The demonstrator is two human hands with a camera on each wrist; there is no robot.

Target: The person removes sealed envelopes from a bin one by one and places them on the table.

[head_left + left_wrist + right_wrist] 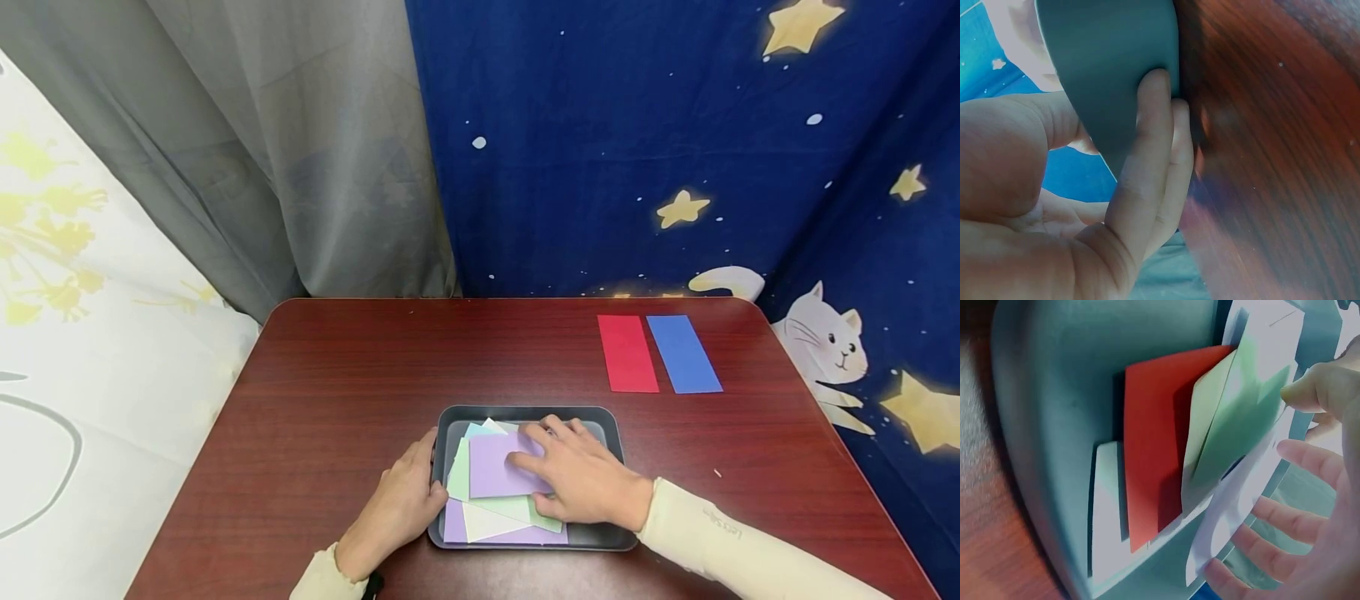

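A dark grey tray [622, 533] holds a loose pile of paper cards. On top lies a purple card [491, 468], over green [504, 507] and white [486, 524] ones, with another purple card [536, 538] below. My left hand [401, 500] grips the tray's left side, thumb at the rim and fingers against the outer wall [1110, 50]. Over the pile, my right hand [581, 475] has its fingers spread and touches the top purple card. A red card [1157, 437] in the tray shows in the right wrist view; the hand hides it from the head view.
A red card [628, 354] and a blue card [684, 354] lie side by side at the back right of the brown table [337, 375]. A tiny pale scrap [717, 472] lies right of the tray. Curtains [570, 167] hang behind the table.
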